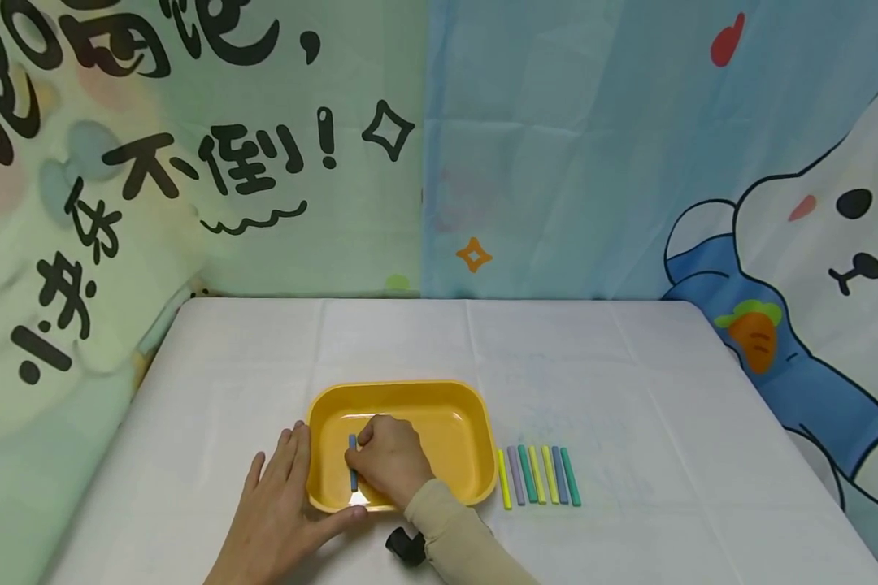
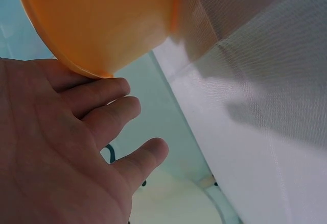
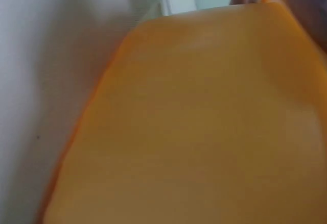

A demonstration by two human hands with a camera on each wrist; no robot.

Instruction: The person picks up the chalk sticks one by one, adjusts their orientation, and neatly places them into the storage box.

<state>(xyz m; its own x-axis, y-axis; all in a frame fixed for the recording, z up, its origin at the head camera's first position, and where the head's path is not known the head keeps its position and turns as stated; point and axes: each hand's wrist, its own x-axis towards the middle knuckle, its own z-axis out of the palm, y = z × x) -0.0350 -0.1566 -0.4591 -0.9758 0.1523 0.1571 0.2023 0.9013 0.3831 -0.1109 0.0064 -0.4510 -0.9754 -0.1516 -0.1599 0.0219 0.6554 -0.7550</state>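
A yellow tray (image 1: 446,455) lies on the white-covered table. Inside its left part, my right hand (image 1: 391,459) pinches an upright-looking blue chalk stick (image 1: 353,481) with curled fingers, the thumb across its middle. My left hand (image 1: 281,496) rests with straight, spread fingers along the tray's left side, its thumb reaching to the near edge. From the left wrist, the palm (image 2: 66,122) shows with fingertips against the tray rim (image 2: 110,75). The tray's outer wall (image 3: 194,122) fills most of the right wrist view, hiding the chalk there.
Several chalk sticks (image 1: 537,475) in yellow, purple, green and blue lie side by side, just right of the tray. A black wrist camera (image 1: 406,546) sits at the right sleeve. Printed cloth (image 1: 541,146) hangs behind the white tablecloth (image 1: 688,422).
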